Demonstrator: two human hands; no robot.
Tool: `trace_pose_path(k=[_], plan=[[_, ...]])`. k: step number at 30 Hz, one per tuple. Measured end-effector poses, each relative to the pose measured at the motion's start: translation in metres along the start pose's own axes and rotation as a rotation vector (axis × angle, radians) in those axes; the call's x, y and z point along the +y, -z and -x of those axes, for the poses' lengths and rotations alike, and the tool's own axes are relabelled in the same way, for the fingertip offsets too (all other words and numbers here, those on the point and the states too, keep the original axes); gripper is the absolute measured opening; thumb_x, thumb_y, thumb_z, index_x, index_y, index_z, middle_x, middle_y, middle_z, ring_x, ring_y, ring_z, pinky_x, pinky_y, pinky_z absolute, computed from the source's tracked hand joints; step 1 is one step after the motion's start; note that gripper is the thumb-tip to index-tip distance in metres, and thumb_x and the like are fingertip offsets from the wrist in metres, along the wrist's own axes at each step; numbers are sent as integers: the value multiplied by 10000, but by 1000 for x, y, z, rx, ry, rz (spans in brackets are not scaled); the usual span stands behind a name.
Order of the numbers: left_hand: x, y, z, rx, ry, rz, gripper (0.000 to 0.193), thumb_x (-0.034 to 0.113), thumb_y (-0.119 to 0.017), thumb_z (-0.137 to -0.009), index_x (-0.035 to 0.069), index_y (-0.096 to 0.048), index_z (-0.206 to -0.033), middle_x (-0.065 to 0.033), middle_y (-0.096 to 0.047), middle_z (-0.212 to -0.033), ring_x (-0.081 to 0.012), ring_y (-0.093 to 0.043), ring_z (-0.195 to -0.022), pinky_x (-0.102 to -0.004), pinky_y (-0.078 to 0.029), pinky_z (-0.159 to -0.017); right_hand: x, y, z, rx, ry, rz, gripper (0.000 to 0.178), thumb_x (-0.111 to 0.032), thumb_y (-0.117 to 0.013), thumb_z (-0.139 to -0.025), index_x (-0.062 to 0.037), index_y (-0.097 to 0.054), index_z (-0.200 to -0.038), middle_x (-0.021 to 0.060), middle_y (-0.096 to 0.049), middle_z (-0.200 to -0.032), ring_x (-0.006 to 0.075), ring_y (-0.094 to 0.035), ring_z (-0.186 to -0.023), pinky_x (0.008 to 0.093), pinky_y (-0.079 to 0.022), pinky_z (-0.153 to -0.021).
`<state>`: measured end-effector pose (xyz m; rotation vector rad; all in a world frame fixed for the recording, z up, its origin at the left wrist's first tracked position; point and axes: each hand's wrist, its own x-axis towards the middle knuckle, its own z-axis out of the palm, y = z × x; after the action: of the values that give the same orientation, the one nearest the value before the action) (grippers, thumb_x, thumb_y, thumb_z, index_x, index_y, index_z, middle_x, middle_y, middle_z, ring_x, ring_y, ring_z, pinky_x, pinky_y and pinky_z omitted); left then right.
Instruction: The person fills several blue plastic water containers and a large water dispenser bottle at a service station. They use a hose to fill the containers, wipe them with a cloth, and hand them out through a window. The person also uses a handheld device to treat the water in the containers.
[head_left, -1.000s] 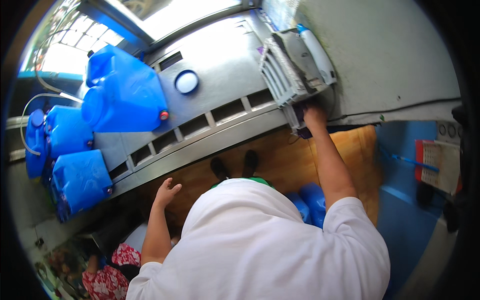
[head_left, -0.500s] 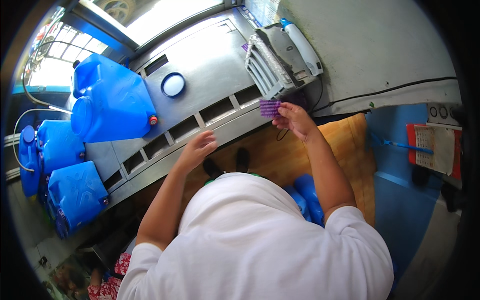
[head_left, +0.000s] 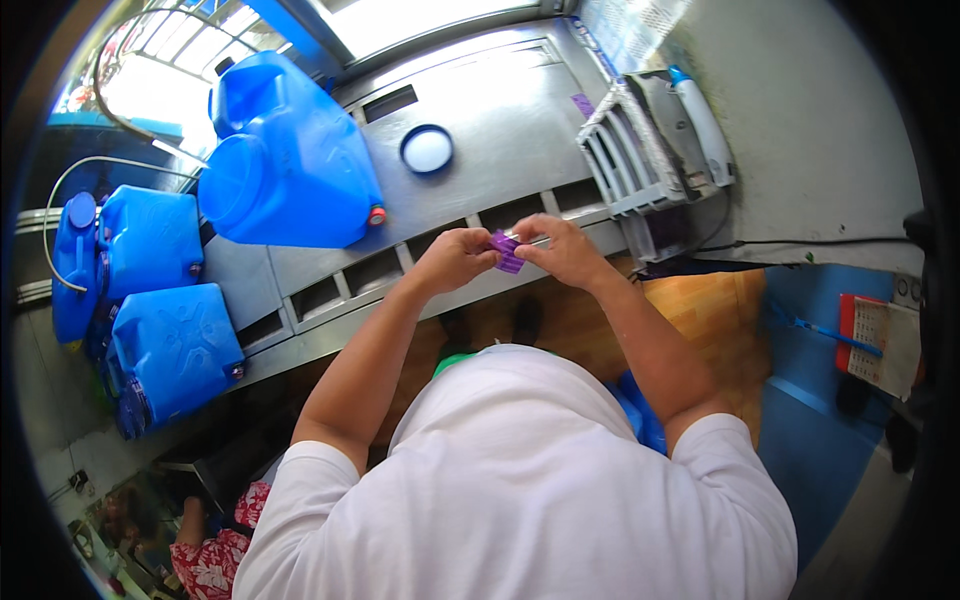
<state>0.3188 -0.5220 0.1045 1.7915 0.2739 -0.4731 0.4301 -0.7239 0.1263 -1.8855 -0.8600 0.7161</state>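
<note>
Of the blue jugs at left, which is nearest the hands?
The large jug on the metal counter, with the red fitting at its lower right, closest to the left hand; the other jugs sit farther left.

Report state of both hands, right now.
Left hand: closed, holding the left side of a small purple strip.
Right hand: closed, pinching the same strip from the right.

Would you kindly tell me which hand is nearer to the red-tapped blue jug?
Left: the left hand is to the near right of the blue jug; the right hand is farther right.
</note>
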Motion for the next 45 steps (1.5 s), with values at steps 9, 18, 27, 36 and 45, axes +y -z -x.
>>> trace_pose_path(k=[9,18,27,36,45], plan=[[-91,70,50,137,261,510,250,278,-642,-899,97,-617,-1070,0,-661,-939,-84,-620,-874,-248,-458,-793,16,-141,-66,113,-304,-484,177,-109,-669,-805,-5,-656,-949,62,-671,-827,123,-613,-743,274,-497,-697],[-167,121,43,304,418,495,140,255,-583,-914,121,-615,-936,23,-652,-849,-75,-606,-776,-220,-422,-672,28,-198,-112,-11,-430,-506,195,-181,-695,-773,-18,-684,-879,68,-668,-754,137,-604,-687,291,-484,-657],[-194,137,20,309,531,444,150,285,-533,-920,147,-582,-956,28,-634,-875,-92,-604,-777,-247,-423,-676,23,-220,-159,-20,-436,-478,212,-213,-682,-787,-23,-675,-881,60,-663,-765,108,-591,-689,269,-485,-657],[-199,132,18,342,555,551,269,389,-537,-930,131,-572,-998,7,-651,-912,-94,-600,-766,-265,-438,-655,35,-241,-175,343,-540,-329,275,-285,-634,-796,-62,-678,-950,115,-690,-865,224,-657,-801,338,-504,-764],[-245,134,-2,383,366,369,202,345,-580,-892,177,-574,-1004,31,-594,-842,-88,-579,-722,-259,-439,-631,12,-267,-193,-93,-344,40,396,-343,-448,-820,-71,-681,-990,205,-654,-1045,362,-618,-1005,459,-482,-884]])
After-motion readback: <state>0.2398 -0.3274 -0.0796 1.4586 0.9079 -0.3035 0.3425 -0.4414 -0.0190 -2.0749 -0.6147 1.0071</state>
